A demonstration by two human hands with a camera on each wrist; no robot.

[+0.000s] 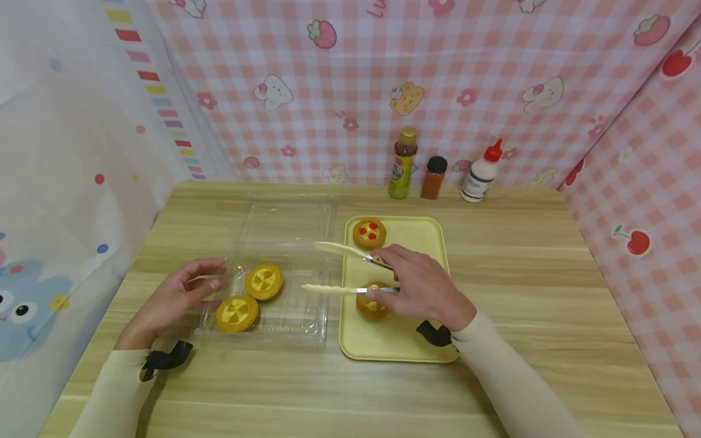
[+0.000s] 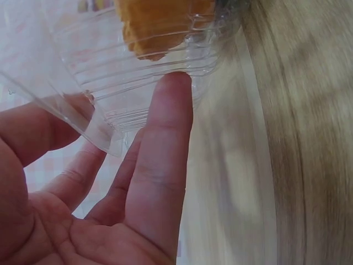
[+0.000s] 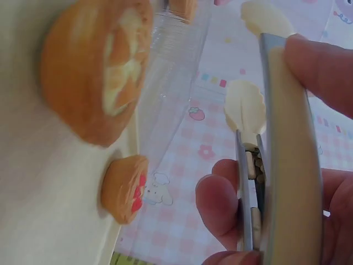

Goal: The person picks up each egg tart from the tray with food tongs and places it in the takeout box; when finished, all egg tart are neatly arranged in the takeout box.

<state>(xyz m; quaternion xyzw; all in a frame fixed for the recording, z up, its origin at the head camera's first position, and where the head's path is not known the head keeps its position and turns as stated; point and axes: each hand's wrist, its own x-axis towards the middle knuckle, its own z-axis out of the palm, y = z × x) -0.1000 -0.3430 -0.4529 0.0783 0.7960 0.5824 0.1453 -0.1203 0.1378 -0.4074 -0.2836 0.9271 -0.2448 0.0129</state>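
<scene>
My right hand (image 1: 421, 286) grips a pair of tongs (image 1: 342, 249) with metal handles and cream tips. The tips are spread apart, with nothing between them, and point left toward the clear plastic container (image 1: 296, 325). Beneath the tongs, an egg tart with yellow topping (image 3: 94, 72) sits on the yellow tray (image 1: 400, 347), partly hidden in the head view. A red-topped tart (image 1: 369, 233) lies at the tray's far end. Two yellow-topped tarts (image 1: 264, 281) sit in the container's left part. My left hand (image 1: 181, 292) is at the container's left edge, fingers extended around its wall.
The container's transparent lid (image 1: 287, 219) lies opened toward the back. Along the back edge stand a yellow-labelled bottle (image 1: 402, 167), a black-capped spice jar (image 1: 433, 179) and a white bottle with a red nozzle (image 1: 480, 176). Checked cloth hangs behind the wooden table (image 1: 526, 274).
</scene>
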